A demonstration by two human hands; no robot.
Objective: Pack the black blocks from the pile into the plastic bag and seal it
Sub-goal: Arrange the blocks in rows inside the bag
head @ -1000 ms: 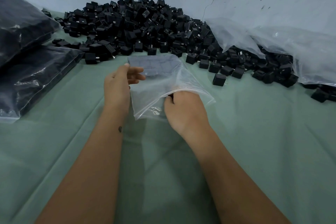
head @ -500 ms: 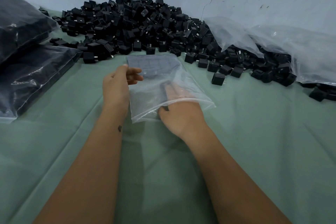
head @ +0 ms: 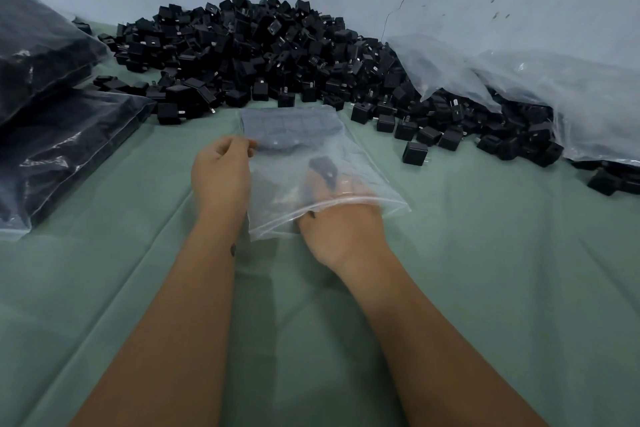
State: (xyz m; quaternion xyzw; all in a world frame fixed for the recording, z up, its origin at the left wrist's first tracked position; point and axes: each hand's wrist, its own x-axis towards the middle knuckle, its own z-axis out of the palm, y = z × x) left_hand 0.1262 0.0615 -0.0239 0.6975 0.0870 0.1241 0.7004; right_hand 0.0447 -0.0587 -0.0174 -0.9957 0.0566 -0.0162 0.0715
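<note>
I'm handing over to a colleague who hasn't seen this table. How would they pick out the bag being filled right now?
Start at the big pile of black blocks against the wall and come toward the person across the green cloth. The bag lies flat just in front of the pile, between the two hands. Unlike the full dark bags on the left, it is clear and nearly empty, with the right hand reaching inside its mouth.

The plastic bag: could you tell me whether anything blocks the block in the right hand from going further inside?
Nothing visible does. The right hand is already through the open mouth of the plastic bag, carrying a black block; the left hand pinches the bag's edge. Earlier blocks lie at the far end.
</note>
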